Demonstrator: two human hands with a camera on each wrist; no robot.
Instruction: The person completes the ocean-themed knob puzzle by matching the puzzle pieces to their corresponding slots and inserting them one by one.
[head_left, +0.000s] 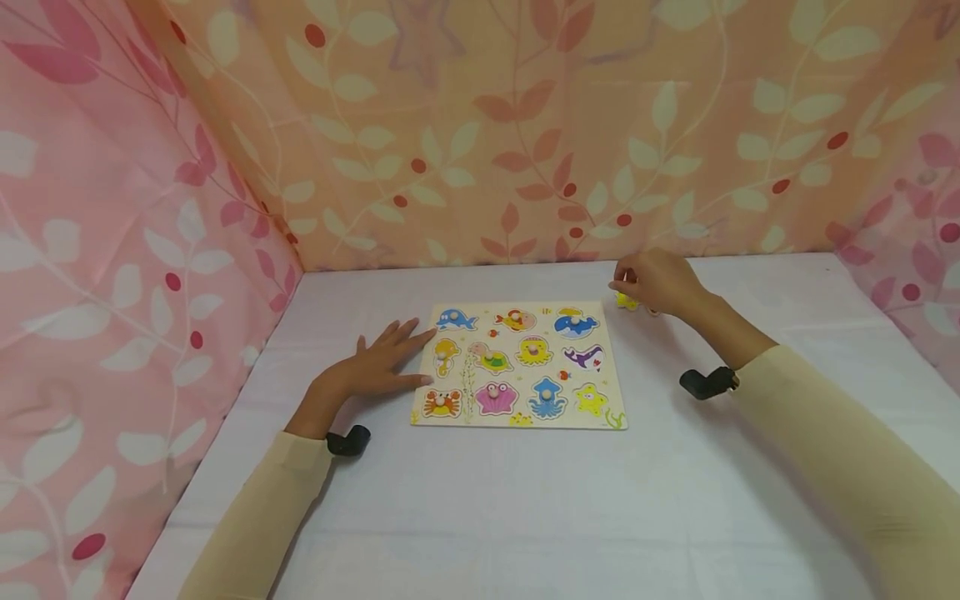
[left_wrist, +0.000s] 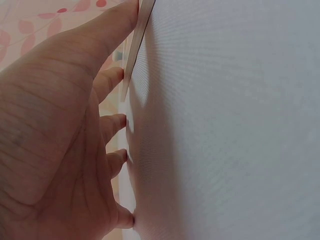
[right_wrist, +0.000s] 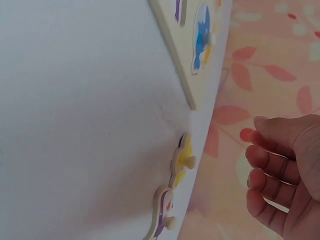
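A wooden peg puzzle board (head_left: 573,422) with sea-animal pictures lies flat on the table. My left hand (head_left: 372,360) is spread beside its left side, with the thumb and index fingertip touching the board's edge. Beyond the far right corner, my right hand (head_left: 660,282) hovers over a yellow starfish piece (right_wrist: 182,155), fingers loosely bent and nothing between them. A purple piece (right_wrist: 162,210) with a knob lies next to the starfish, mostly hidden by the hand in the head view. The board's starfish picture (head_left: 591,400) and purple whale picture (head_left: 584,358) show no knob.
White cloth covers the table (head_left: 480,508). Floral curtains (head_left: 450,125) hang behind it and at both sides. Each wrist carries a black device (head_left: 707,382). Several knobbed pieces, such as a blue squid (head_left: 547,398), sit in the board.
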